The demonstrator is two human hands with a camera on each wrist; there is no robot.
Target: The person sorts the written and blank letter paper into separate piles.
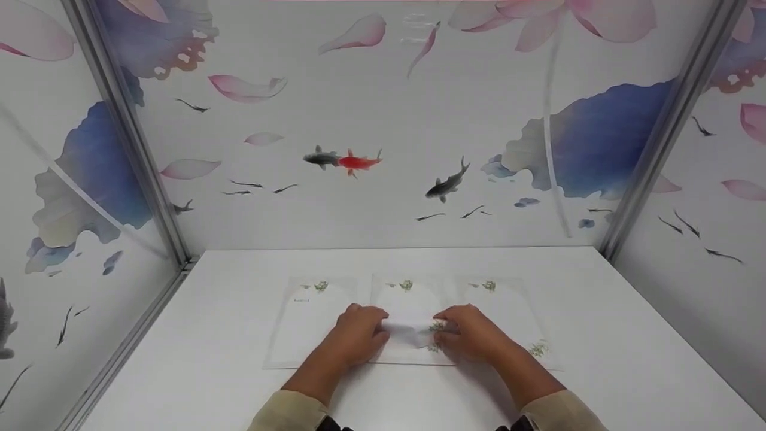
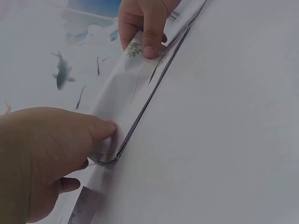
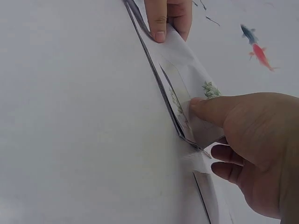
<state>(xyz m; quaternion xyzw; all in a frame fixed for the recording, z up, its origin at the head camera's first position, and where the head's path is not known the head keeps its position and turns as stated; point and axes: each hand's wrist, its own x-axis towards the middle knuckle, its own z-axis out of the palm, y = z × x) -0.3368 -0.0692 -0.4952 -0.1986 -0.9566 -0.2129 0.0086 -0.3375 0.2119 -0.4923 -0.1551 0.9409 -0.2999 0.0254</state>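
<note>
Wore long sleeves of pale beige cloth, the left sleeve (image 1: 290,413) and the right sleeve (image 1: 559,413) both ending above the wrist. Showed a dark strip of another garment at the inner edge of each sleeve. Kept both hands bare, with short, unpainted nails on the fingers (image 3: 159,25).

A thin white paper sheet (image 1: 412,335) with little green plants printed on it lies flat on the white table. Its near edge is folded up and over. It is the middle one of three such sheets (image 1: 308,323) lying side by side, edges overlapping.
</note>
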